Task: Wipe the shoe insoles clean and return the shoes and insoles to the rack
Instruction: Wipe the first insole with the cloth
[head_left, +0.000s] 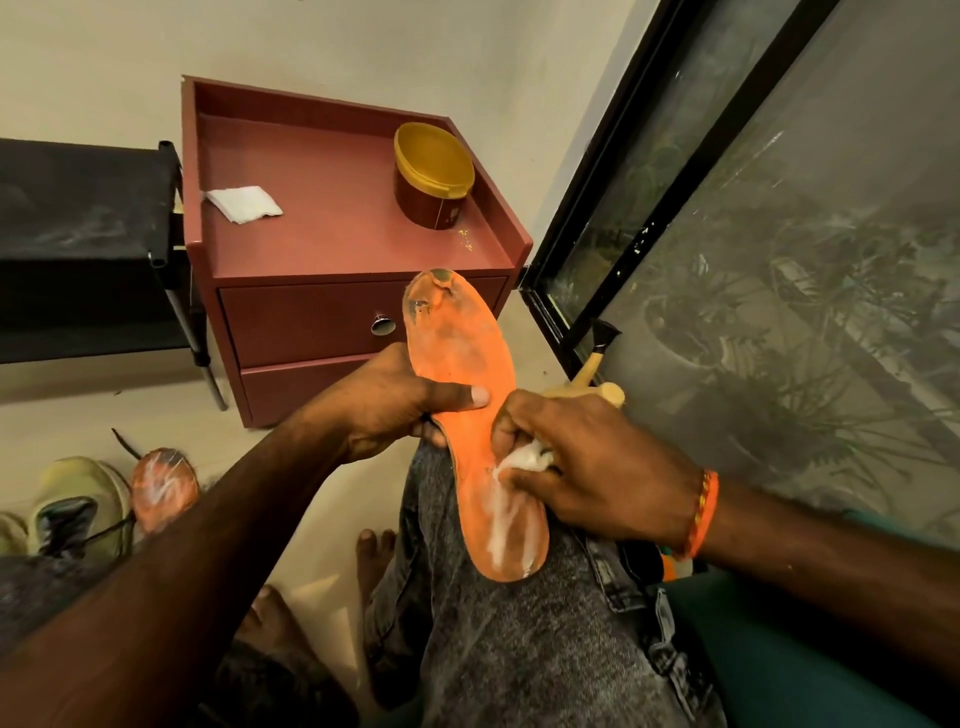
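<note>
An orange insole, worn dark at the toe, rests lengthwise on my right knee. My left hand grips its middle edge, thumb on top. My right hand presses a crumpled white wipe onto the heel half, where a white smear shows. A second orange insole lies on the floor at the lower left, beside an olive green shoe with black laces. The black shoe rack stands at the left.
A red bedside cabinet in front carries a folded white tissue and a yellow-lidded jar. A brush with a wooden handle leans by the dark window frame on the right. My bare feet rest on the floor below.
</note>
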